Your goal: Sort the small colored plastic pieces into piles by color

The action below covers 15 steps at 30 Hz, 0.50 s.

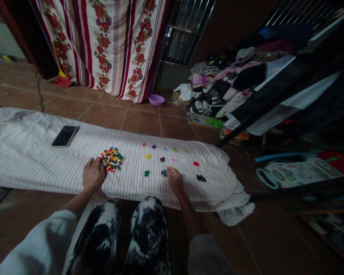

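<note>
My left hand (94,173) rests on the striped cloth, its fingers spread against the left edge of a pile of small multicoloured pieces (113,159). Over the small groups sorted by colour, my right hand (174,176) has its fingers pinched together beside a grey-blue group (164,173); whatever is between the fingertips is too small to make out. Around it lie a dark green group (146,173), a brown one (162,159), a yellow one (148,156), a red one (196,163) and a black one (201,178).
A phone (65,136) lies on the striped cloth (31,152) at the left. Behind are a floral curtain (117,46), a purple basin (156,100) on the tiled floor and a heap of clothes (229,80). My knees are against the near side.
</note>
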### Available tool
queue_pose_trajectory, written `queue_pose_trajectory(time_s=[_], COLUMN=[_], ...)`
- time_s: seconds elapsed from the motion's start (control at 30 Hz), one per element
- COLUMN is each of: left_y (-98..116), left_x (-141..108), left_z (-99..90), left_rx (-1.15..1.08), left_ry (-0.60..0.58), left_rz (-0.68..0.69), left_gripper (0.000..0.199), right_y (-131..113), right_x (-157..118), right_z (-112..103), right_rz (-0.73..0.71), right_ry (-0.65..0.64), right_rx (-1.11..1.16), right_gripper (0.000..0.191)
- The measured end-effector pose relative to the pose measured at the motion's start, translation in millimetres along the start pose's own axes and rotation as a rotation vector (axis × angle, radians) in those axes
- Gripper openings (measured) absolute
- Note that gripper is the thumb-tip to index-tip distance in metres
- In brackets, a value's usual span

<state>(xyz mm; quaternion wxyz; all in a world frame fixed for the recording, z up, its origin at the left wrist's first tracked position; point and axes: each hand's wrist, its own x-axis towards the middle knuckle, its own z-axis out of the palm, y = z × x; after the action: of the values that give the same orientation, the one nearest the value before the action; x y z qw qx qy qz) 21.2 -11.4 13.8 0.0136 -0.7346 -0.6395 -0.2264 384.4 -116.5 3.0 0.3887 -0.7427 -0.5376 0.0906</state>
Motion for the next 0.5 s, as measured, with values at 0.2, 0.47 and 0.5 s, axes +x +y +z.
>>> queue_pose_trajectory(time_s=[0.2, 0.47, 0.5], left_y=[-1.1, -2.3, -2.3], left_x=[-0.4, 0.2, 0.1], left_z=[2.8, 3.7, 3.9], left_rx=[-0.024, -0.015, -0.015], left_ry=[0.025, 0.009, 0.011], left_rz=[0.013, 0.025, 0.025], left_gripper=[0.046, 0.046, 0.046], right_y=[-4.7, -32.9, -39.1], right_x=[1.1, 9.2, 10.5], right_z=[-2.8, 4.0, 7.5], right_rz=[-0.035, -0.167, -0.185], right_ry=[0.032, 0.101, 0.084], right_rx=[-0.037, 0.001, 0.019], right_gripper=[0.034, 0.032, 0.032])
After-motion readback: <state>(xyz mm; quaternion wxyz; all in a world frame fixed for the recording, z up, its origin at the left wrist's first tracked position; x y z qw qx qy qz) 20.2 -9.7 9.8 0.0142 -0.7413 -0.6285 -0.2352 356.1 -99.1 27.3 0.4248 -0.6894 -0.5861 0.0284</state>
